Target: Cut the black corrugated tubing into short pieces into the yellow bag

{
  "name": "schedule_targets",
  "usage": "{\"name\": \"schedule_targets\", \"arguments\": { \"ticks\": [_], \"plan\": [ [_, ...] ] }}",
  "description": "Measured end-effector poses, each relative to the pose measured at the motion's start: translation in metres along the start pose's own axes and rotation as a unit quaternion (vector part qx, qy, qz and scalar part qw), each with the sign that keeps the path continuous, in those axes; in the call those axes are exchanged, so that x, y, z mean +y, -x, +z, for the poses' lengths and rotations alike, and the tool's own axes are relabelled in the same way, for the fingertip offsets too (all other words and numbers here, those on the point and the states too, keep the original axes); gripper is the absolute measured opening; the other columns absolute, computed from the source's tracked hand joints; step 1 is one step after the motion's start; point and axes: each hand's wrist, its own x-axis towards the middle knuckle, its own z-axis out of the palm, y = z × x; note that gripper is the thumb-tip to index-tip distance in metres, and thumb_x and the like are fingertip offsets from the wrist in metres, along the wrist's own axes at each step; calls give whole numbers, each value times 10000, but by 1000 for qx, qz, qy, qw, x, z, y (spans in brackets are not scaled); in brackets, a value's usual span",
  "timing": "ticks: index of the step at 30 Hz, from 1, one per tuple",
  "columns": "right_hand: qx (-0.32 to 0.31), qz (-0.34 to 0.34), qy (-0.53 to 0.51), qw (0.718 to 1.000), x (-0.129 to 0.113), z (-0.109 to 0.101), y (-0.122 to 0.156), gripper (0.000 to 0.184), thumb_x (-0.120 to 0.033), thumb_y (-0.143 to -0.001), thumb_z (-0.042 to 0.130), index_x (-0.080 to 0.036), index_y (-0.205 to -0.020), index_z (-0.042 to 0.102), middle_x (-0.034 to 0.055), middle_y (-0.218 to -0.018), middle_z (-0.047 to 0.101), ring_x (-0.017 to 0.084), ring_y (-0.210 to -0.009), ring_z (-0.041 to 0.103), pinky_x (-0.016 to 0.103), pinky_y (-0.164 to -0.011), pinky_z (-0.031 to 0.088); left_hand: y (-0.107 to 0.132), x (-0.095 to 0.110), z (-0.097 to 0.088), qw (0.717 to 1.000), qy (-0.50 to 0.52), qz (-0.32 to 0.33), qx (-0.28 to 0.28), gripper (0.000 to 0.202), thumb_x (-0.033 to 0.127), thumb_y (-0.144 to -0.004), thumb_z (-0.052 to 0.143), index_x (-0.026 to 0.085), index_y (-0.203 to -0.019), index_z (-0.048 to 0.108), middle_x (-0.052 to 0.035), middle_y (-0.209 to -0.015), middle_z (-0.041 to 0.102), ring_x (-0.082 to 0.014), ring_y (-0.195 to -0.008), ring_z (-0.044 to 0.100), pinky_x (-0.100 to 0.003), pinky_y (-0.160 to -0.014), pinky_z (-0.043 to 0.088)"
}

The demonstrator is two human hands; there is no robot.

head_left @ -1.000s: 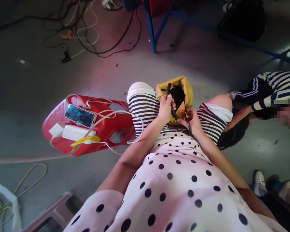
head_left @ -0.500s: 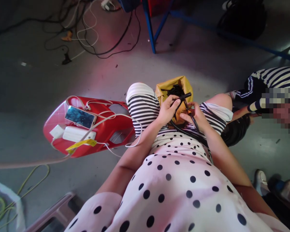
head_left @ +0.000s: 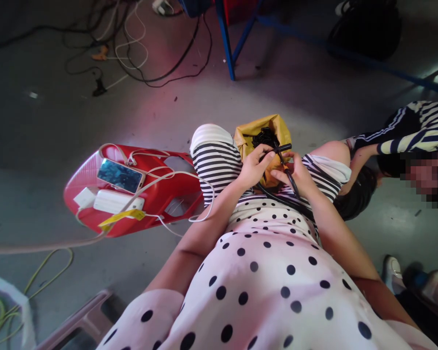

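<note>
Between my knees sits an open yellow bag (head_left: pixel 245 134) with small black pieces (head_left: pixel 265 138) in it; what the pieces are I cannot make out. Over the bag, my left hand (head_left: pixel 256 166) is closed on a black ribbed tube (head_left: pixel 284 147), whose end sticks out to the right past the fingers. My right hand (head_left: pixel 296 176) is closed around a black cable (head_left: pixel 292 183) with an orange band, close by the tube. Where cable and tube meet is partly hidden by the fingers. More black tubing runs across my lap.
To the left, a red stool (head_left: pixel 76 189) carries a phone (head_left: pixel 119 176), a white power bank (head_left: pixel 113 201) and white cables. A person in a striped top (head_left: pixel 401 141) crouches at the right. Loose cables (head_left: pixel 131 73) lie on the floor by a blue metal frame (head_left: pixel 229 53).
The tube's end has shifted slightly right and down and lies flatter; my hands have barely moved. At the right, the other person's arm and upper body have shifted.
</note>
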Motion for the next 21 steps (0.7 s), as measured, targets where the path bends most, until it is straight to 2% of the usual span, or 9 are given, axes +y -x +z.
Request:
{"name": "schedule_targets", "arguments": {
  "ticks": [4,10,16,21],
  "plan": [
    [2,1,19,1000,-3,-2,0,883,-696,-712,950,-289,-1327,463,29,-973,776,328,-915,783,549,-937,622,0,1,-3,999,-14,33,-27,269,478,-1052,749,215,-1064,696,0,-874,708,-144,-875,696,-249,-849,560],
    [-10,-19,46,999,3,-7,-9,902,-723,-736,942,-269,-1383,507,92,-1091,785,368,-1047,799,586,-1022,633,-8,0,-11,991,-89,55,-83,163,348,-1028,716,198,-1088,736,-48,-1088,801,-185,-1052,721,-297,-1023,545],
    [7,14,58,998,16,-5,-20,895,-768,-721,961,-272,-1349,561,38,-916,754,354,-912,774,616,-992,634,-17,-2,-18,991,-88,44,-93,159,333,-1003,707,187,-1060,735,-31,-1006,759,-173,-979,678,-284,-949,519],
    [5,-27,6,1000,27,2,-28,1019,-770,-643,1018,-278,-1409,560,60,-1012,780,361,-994,789,580,-1031,638,-20,1,-19,991,-53,13,-121,101,275,-965,749,181,-996,729,-15,-933,730,-152,-918,658,-260,-888,514]
  ]
}}
